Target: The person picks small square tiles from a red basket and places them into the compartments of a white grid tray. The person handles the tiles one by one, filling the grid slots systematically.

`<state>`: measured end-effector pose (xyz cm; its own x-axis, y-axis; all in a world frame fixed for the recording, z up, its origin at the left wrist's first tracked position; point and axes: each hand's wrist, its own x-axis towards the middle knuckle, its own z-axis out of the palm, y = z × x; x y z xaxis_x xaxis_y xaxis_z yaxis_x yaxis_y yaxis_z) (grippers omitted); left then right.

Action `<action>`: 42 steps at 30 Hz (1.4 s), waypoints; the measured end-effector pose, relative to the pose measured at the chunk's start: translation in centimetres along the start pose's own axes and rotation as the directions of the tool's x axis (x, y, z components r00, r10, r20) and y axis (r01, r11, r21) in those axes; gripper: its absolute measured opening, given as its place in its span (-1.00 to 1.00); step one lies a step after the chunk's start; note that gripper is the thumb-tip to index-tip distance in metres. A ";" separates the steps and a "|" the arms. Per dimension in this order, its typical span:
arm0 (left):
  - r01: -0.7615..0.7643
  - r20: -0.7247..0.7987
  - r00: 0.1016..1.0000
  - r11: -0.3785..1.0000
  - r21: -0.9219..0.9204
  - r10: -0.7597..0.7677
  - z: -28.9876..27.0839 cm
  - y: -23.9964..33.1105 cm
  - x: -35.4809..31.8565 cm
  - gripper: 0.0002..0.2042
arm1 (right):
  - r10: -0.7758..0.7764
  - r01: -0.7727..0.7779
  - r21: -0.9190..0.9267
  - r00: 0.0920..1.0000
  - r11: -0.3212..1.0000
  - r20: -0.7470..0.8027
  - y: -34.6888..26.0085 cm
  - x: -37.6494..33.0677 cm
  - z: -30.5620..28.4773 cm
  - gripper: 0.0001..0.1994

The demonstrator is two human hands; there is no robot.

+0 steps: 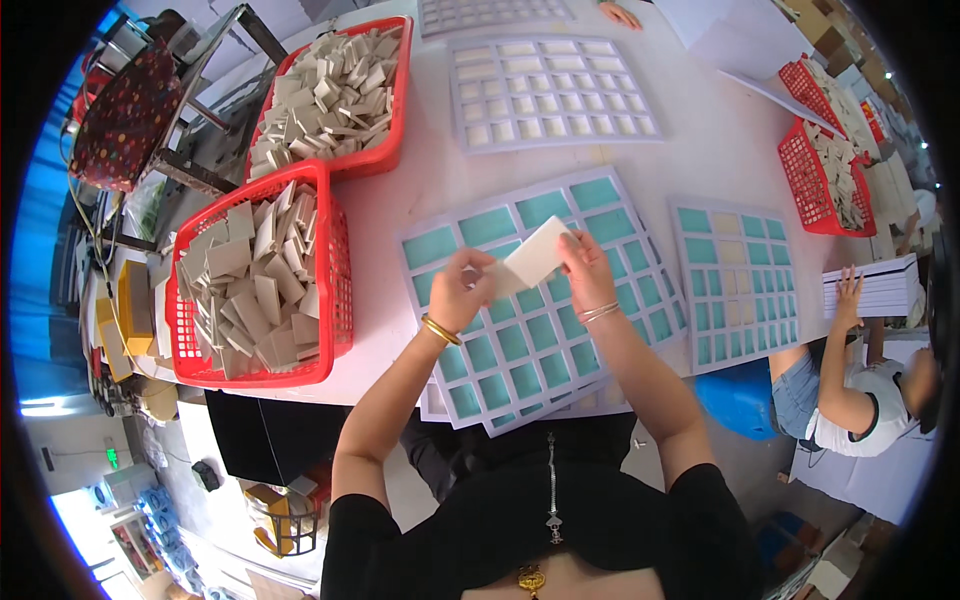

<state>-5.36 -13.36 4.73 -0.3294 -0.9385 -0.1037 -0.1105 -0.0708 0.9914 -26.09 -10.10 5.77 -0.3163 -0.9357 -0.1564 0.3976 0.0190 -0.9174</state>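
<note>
A flat off-white rectangular piece (pixel 540 253), like a tile or thick card, is held up at a tilt between my hands. My right hand (pixel 588 268) grips its right end between thumb and fingers. At its lower left end, my left hand (pixel 462 292) is closed in a pinch; the edge there is blurred, and it may be a second piece. Beneath both hands lies a white compartment tray (pixel 590 335) with teal-floored cells, stacked slightly askew on other trays. A bracelet is on each wrist.
Two red baskets (pixel 325 270) (pixel 398 100) heaped with similar pieces stand at left. A white-celled tray (pixel 555 90) lies ahead, and a partly filled teal tray (pixel 735 280) lies at right. More red baskets (pixel 812 180) stand far right, near a seated co-worker (pixel 860 405). Another person's hand (pixel 620 15) rests at the far edge.
</note>
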 end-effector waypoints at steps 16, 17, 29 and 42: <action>-0.079 -0.034 0.988 0.684 0.725 0.150 -0.8 -2.8 3.7 -0.83 | -0.158 0.156 -0.295 0.987 0.943 0.017 -0.7 6.8 -2.4 -0.63; -0.094 -0.036 0.979 0.601 0.794 0.200 -0.2 -2.1 3.4 -0.83 | -0.187 0.198 -0.336 0.980 0.921 0.067 0.4 7.6 -2.7 -0.65; -0.405 0.282 0.891 0.343 0.848 0.356 0.5 -3.6 -0.7 -0.68 | 0.050 0.356 -0.751 0.888 0.556 0.458 4.2 11.6 2.8 -0.82; -0.427 0.453 0.889 0.239 0.872 -0.062 0.1 0.6 1.0 -0.62 | -0.096 0.696 -0.692 0.689 -0.192 0.719 6.1 8.8 4.9 -0.86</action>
<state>-5.80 -14.32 5.24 -0.7108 -0.6772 -0.1902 -0.7033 0.6789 0.2110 -22.20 -19.91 0.65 0.3631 -0.8994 0.2436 -0.8926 -0.4107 -0.1859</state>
